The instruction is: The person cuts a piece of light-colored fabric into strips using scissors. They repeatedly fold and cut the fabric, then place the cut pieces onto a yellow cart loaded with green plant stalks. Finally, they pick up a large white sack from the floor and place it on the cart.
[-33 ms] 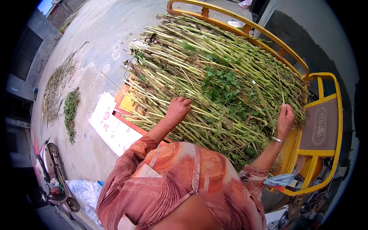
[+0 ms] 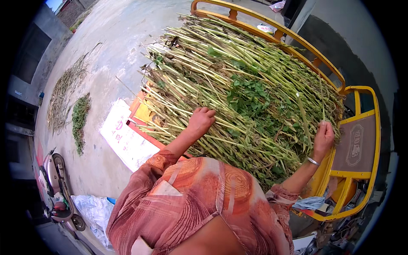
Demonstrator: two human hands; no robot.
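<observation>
A thick heap of cut green plant stalks (image 2: 191, 87), with seed pods toward the right end, lies across a yellow cart (image 2: 321, 170). A clump of dark green leaves (image 2: 250, 95) sits in the middle of the heap. My left hand (image 2: 201, 122) rests at the pale, cut-end side, its fingers curled; what they hold, if anything, is hidden among the stalks. At the podded end, my right hand (image 2: 324, 138), with a silver bracelet (image 2: 313, 161) on the wrist, pinches a thin upright stalk (image 2: 321, 100).
Yellow rails (image 2: 297, 36) border the cart's far side, and a railed panel (image 2: 355, 142) closes its right end. A white printed sheet (image 2: 127, 138) lies left of the heap. On the concrete are dry stalks (image 2: 61, 102), a green plant pile (image 2: 80, 121) and a parked scooter (image 2: 61, 187).
The whole view shifts slightly. My right hand moves a little right and toward me, still pinching the thin stalk. The left hand stays at nearly the same spot on the heap.
</observation>
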